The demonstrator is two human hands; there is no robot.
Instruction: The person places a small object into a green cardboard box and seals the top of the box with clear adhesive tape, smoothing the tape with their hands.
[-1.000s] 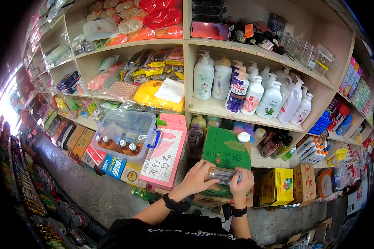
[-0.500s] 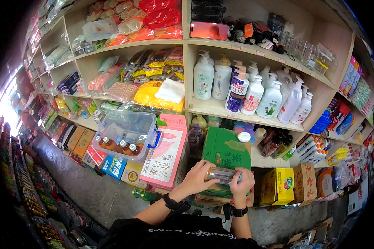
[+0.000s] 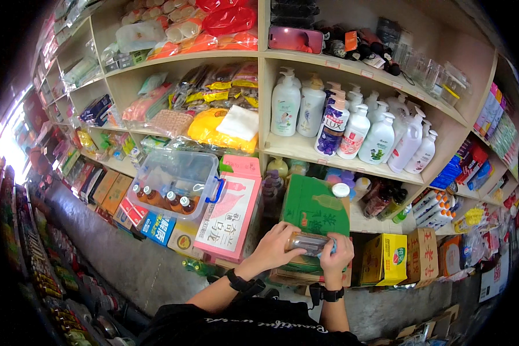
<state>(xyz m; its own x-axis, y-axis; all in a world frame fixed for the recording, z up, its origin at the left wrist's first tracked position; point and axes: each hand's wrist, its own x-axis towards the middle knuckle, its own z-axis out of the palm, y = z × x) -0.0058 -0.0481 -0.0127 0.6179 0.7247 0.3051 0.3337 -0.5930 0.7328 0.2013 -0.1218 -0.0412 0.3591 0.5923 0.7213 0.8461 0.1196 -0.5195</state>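
Over the green carton, a clear cylindrical jar lies on its side between my hands. My left hand is closed round its left end, thumb below and fingers above. At the other end, my right hand is closed on a small light-blue piece, perhaps a cloth, pressed against the jar; the fingers hide most of it. A round white cap sits on the carton's far right corner.
To the left, a clear plastic bin with several brown bottles stands by a pink-and-white carton. Pump bottles line the shelf ahead. A yellow box is at the right. A phone leans on the upper shelf.
The view has shifted very slightly. Both hands keep their hold on the jar and the light-blue piece, with hardly any visible movement.
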